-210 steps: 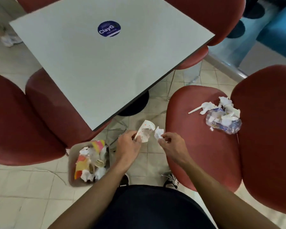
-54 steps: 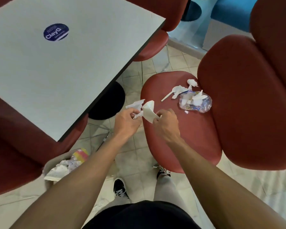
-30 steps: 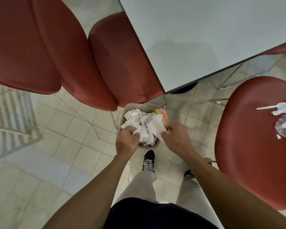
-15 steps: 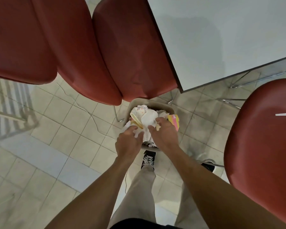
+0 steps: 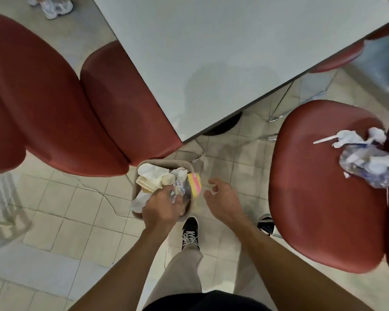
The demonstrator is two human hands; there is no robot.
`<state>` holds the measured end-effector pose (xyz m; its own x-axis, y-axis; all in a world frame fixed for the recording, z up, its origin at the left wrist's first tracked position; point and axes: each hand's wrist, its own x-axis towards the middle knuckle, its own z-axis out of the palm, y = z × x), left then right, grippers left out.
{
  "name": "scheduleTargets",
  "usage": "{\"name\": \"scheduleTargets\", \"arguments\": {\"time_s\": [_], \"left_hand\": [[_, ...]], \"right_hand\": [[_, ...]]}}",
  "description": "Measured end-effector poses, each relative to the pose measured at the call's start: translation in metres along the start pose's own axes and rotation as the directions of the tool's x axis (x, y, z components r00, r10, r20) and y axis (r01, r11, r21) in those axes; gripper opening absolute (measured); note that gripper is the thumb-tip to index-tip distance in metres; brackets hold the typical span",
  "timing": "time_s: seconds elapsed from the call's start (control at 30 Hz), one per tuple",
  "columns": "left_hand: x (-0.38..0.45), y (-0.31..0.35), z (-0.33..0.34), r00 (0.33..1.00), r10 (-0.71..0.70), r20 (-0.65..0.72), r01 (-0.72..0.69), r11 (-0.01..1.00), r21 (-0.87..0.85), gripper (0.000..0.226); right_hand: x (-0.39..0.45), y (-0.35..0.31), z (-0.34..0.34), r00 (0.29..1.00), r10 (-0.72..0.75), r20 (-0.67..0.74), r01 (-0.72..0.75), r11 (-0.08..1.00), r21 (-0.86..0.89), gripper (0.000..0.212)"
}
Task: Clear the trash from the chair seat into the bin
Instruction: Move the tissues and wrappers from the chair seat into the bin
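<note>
My left hand (image 5: 161,208) is over the near edge of the bin (image 5: 164,163) and covers that part of its rim. The fingers point down into the contents and are blurred, so I cannot tell whether they are spread, pressed together or pinching anything. My right hand (image 5: 222,199) is just right of the bin, above the floor tiles, with its fingers spread, loosely curled and holding nothing.

The bin stands on the floor, its far rim tucked under the front edge of a red chair (image 5: 126,104). It is heaped with crumpled white paper (image 5: 152,176). A yellow-and-pink wrapper (image 5: 194,184) sits at its right side, beside a clear piece with dark print I cannot read in full.

The remaining trash (image 5: 366,162) lies on the seat (image 5: 319,198), well right of the bin, at the seat's far right side. It consists of crumpled white tissue, a clear bluish plastic wad and a white stick-like utensil (image 5: 326,139) pointing left. The seat's backrest overlaps the pile's right edge, at the frame's border. A small white scrap (image 5: 346,175) lies just left of the wad.

The table (image 5: 234,52) is beyond the bin, cut off at the top; a dark blue mark at its upper edge is mostly out of view.
</note>
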<state>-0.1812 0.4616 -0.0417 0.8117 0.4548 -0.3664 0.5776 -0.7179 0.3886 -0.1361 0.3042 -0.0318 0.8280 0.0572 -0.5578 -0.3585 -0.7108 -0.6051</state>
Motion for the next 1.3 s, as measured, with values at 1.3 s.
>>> {"name": "scheduleTargets", "arguments": {"time_s": [1.3], "left_hand": [[0.022, 0.530, 0.332, 0.615, 0.596, 0.516, -0.728, 0.681, 0.080, 0.032]], "right_hand": [[0.138, 0.400, -0.388, 0.802, 0.403, -0.442, -0.238, 0.893, 0.382, 0.067]]}}
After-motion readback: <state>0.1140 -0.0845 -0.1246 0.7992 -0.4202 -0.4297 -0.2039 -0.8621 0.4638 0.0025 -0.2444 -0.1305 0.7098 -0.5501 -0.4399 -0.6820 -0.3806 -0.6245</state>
